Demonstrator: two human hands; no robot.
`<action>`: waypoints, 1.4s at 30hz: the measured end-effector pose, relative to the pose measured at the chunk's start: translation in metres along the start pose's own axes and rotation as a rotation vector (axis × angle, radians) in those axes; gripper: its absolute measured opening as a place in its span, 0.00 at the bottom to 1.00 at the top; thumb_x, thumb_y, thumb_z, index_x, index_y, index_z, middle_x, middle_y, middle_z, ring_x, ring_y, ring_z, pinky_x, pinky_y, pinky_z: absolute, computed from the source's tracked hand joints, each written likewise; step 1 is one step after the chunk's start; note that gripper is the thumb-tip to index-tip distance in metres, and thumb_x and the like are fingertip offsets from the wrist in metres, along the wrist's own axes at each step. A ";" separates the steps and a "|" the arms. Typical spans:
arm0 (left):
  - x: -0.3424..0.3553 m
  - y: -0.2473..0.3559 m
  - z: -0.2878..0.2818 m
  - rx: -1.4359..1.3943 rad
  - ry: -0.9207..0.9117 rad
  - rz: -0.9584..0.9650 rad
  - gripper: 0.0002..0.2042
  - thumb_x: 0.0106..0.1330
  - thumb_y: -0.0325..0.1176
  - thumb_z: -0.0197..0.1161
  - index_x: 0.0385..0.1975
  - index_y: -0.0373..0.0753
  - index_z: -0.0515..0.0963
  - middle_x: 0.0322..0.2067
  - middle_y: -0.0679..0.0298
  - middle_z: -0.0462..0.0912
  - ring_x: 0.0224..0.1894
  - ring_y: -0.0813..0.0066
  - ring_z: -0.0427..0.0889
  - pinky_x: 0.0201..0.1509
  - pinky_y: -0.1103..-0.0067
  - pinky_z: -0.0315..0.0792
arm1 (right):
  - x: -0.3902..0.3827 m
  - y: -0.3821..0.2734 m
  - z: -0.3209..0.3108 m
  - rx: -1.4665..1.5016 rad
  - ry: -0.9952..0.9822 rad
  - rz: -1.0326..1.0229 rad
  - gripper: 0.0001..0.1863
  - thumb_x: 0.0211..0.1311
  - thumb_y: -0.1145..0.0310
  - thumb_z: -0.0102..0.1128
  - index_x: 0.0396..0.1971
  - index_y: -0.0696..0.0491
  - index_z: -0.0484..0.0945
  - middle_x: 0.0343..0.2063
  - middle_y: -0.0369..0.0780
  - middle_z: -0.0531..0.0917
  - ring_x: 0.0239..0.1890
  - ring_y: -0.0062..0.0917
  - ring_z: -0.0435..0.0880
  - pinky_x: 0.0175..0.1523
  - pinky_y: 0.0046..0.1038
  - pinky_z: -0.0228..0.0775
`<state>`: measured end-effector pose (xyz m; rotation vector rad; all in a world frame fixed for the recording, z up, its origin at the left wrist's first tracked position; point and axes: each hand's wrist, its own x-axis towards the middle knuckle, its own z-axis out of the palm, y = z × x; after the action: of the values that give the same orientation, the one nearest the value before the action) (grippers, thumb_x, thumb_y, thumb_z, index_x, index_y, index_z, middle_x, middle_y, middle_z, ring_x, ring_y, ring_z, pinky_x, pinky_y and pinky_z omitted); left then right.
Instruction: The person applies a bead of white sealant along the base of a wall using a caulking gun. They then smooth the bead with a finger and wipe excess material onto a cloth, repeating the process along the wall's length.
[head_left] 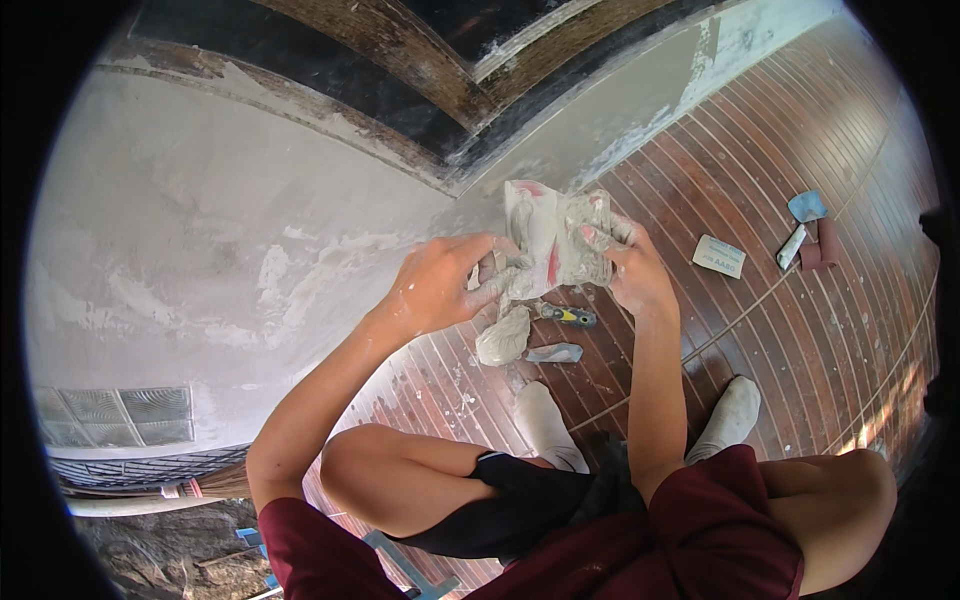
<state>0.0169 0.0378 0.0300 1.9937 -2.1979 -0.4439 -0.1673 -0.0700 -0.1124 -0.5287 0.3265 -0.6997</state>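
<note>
In front of the wall's corner, my right hand (628, 262) grips the right side of a flat, putty-smeared piece (541, 235), pale with red streaks. Thick grey putty covers its right part. My left hand (462, 282) is closed at the piece's lower left edge, its fingers coated in putty; what they pinch is hidden. Below both hands, on the floor, lie a pale putty-covered lump (503, 338), a tool with a black and yellow handle (568, 316) and a small grey-blue piece (555, 353).
A plastered wall (220, 220) with rough white patches stands at the left, beneath a dark wooden frame (400, 75). On the striped brown tiles (770, 150) lie a beige printed rectangle (719, 256), a blue scrap (807, 206), a whitish strip (791, 246) and a red-brown sheet (822, 246).
</note>
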 end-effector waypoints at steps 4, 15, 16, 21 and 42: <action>0.000 0.007 0.012 0.112 0.152 -0.061 0.15 0.51 0.32 0.69 0.42 0.45 0.82 0.23 0.63 0.78 0.22 0.66 0.78 0.26 0.74 0.71 | 0.001 0.001 0.000 -0.004 0.018 -0.011 0.15 0.63 0.75 0.60 0.47 0.66 0.76 0.41 0.41 0.83 0.40 0.22 0.83 0.45 0.25 0.78; 0.006 0.019 0.036 0.301 0.343 -0.061 0.15 0.48 0.34 0.72 0.38 0.45 0.83 0.24 0.65 0.81 0.23 0.69 0.80 0.24 0.75 0.71 | 0.000 -0.001 0.007 -0.055 0.059 -0.079 0.14 0.63 0.73 0.61 0.46 0.64 0.77 0.40 0.40 0.83 0.39 0.19 0.81 0.44 0.23 0.75; 0.007 0.019 0.036 0.271 0.339 -0.049 0.16 0.47 0.33 0.73 0.38 0.45 0.82 0.25 0.66 0.81 0.23 0.69 0.79 0.25 0.75 0.71 | 0.000 -0.001 0.008 -0.050 0.060 -0.081 0.14 0.64 0.73 0.60 0.46 0.65 0.77 0.40 0.40 0.83 0.39 0.19 0.81 0.44 0.23 0.74; 0.012 0.021 0.034 0.106 0.258 -0.044 0.19 0.44 0.31 0.74 0.40 0.44 0.81 0.26 0.66 0.80 0.23 0.69 0.77 0.26 0.76 0.70 | 0.001 -0.001 0.007 -0.055 0.057 -0.069 0.13 0.64 0.73 0.60 0.46 0.65 0.77 0.39 0.40 0.83 0.39 0.19 0.81 0.44 0.23 0.75; 0.010 0.031 0.039 0.353 0.059 -0.093 0.36 0.52 0.39 0.69 0.65 0.48 0.66 0.28 0.63 0.79 0.27 0.63 0.81 0.25 0.69 0.72 | 0.002 -0.004 -0.004 0.011 0.082 -0.078 0.13 0.64 0.74 0.60 0.46 0.64 0.77 0.40 0.40 0.83 0.40 0.20 0.82 0.44 0.24 0.75</action>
<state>-0.0250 0.0350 0.0013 2.2527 -2.2821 -0.0027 -0.1694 -0.0751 -0.1138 -0.5053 0.3802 -0.8002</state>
